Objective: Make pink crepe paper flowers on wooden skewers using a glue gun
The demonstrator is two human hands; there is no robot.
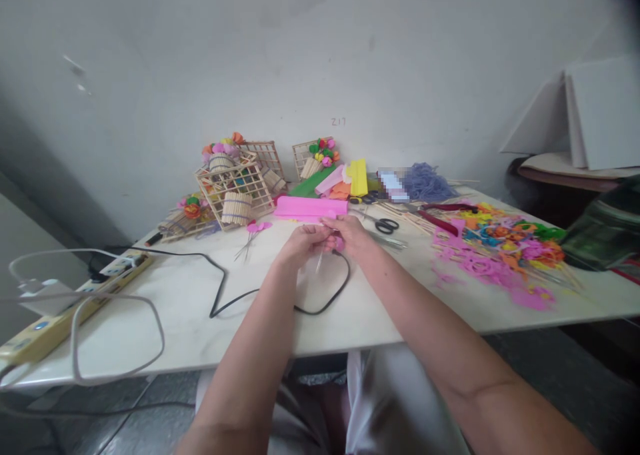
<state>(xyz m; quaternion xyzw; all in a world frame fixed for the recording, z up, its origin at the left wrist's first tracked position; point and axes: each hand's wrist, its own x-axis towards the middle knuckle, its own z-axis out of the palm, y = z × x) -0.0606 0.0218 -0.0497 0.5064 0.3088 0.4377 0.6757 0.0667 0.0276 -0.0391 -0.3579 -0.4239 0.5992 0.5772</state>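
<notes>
Pink paper (339, 244) | in both hands (306, 240) | above white table (200, 338)

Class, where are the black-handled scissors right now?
In the head view, the black-handled scissors lie right of centre, between the right hand and the red-handled pliers.

A single view, worn on the person's head — it looks forward and down, over the table (225, 338) to the wall (320, 62); the arms (255, 348) run in from the bottom edge, with the lap (400, 388) beneath; the left hand (305, 240) and right hand (351, 234) sit near mid-frame, at arm's reach; the wall stands farther off; the sweep is wide — power strip (60, 332) at left, jar (607, 228) at right.
</notes>
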